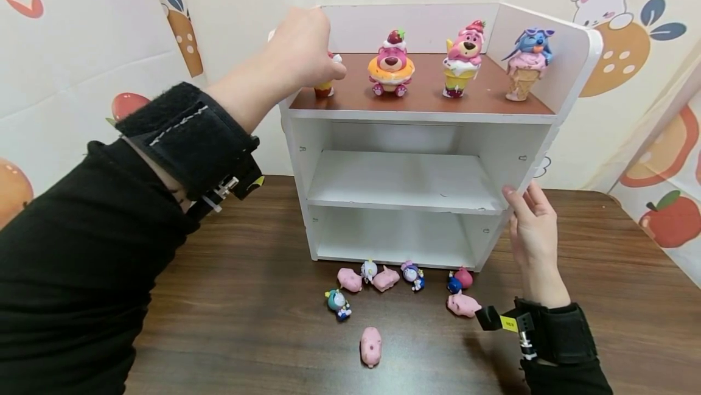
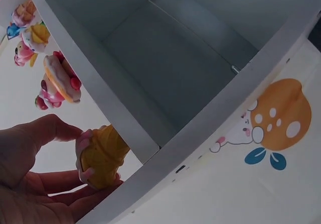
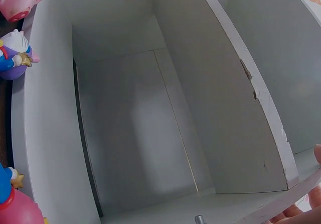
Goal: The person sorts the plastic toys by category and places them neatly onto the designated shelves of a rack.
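At the left end of the brown top of a small white shelf (image 1: 416, 117), my left hand (image 1: 303, 48) holds an ice-cream-cone figurine (image 2: 105, 156) between thumb and fingers. The hand hides most of it in the head view. To its right on the same top stand a pink bear figurine with an orange ring (image 1: 391, 69), a pink bear in a yellow cone (image 1: 462, 66) and a blue figurine on a pink ice-cream cone (image 1: 528, 63). My right hand (image 1: 533, 230) grips the shelf's right side panel, thumb at the front edge.
In front of the shelf, several small figures lie on the brown table (image 1: 263, 322): pink pigs (image 1: 370, 346), a teal-hooded figure (image 1: 338, 305), a purple-and-blue one (image 1: 412, 275) and a pink-and-blue one (image 1: 460, 279). Two lower white compartments (image 1: 405, 179) face me.
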Demonstrator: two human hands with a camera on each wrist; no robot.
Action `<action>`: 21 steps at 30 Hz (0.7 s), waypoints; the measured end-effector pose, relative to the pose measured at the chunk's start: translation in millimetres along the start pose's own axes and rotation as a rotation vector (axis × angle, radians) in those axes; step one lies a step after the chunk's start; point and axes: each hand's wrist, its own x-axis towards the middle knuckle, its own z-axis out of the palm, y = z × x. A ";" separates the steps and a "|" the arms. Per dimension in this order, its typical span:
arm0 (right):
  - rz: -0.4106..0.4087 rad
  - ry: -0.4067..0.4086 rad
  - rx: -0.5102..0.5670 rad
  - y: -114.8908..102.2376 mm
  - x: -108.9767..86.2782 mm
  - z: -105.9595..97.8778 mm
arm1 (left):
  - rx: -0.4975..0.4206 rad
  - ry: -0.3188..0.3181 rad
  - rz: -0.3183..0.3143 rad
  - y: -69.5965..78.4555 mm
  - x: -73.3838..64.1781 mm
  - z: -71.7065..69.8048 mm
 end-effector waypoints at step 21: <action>0.001 0.027 -0.017 1.7 3.4 2.5 | -0.024 0.048 0.012 0.1 -3.8 0.4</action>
